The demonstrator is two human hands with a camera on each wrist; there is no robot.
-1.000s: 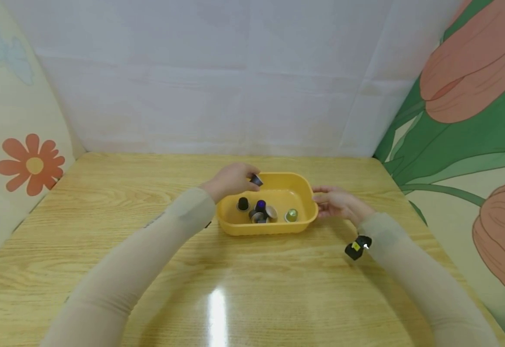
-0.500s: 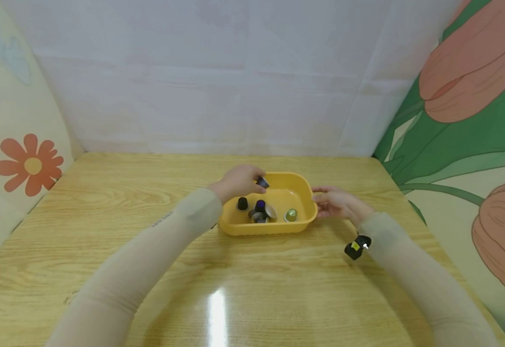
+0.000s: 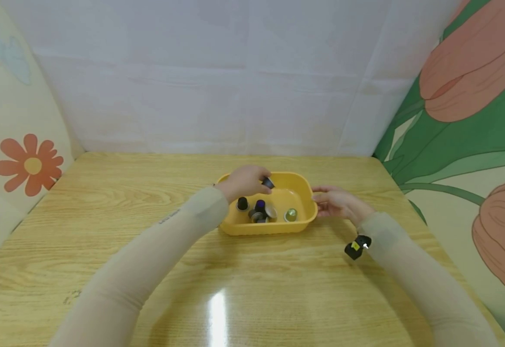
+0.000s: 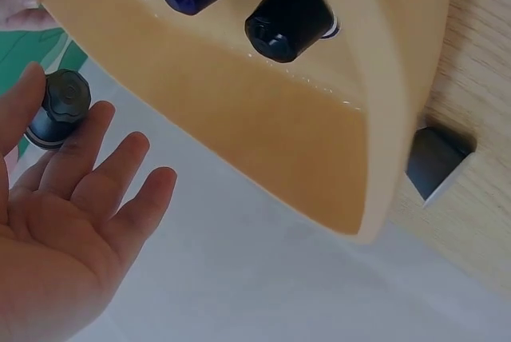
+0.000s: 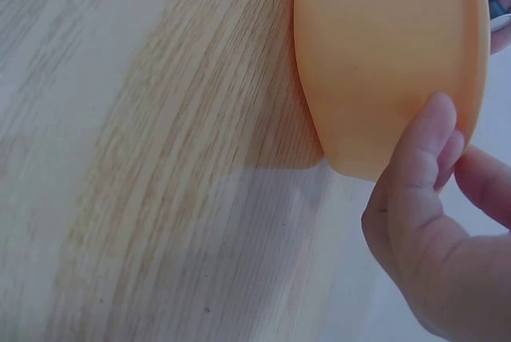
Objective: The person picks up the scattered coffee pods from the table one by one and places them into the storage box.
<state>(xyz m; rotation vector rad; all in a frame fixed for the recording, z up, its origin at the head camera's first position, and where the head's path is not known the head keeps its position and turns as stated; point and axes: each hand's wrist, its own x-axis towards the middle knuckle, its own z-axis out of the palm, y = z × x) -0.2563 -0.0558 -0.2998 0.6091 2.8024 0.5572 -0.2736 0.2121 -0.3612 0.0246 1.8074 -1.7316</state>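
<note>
My left hand pinches a dark coffee capsule between thumb and fingers, above the back left part of a yellow plastic basket. The other fingers are spread, as the left wrist view shows. On the basket's floor stand a black capsule and a purple-blue one, with more lying in a cluster beside it. A green capsule sits apart towards the right. My right hand holds the basket's right end, fingertips on the outer wall and thumb at the rim.
Another dark capsule lies on the table outside the basket's left end; my left arm hides it in the head view. The wooden table ends at a white backdrop, with flower-printed panels at both sides. A black wrist camera hangs by my right sleeve.
My left hand has moved right with the capsule, from the basket's left back corner further over it. The right hand, the basket and the capsules in it stay where they were.
</note>
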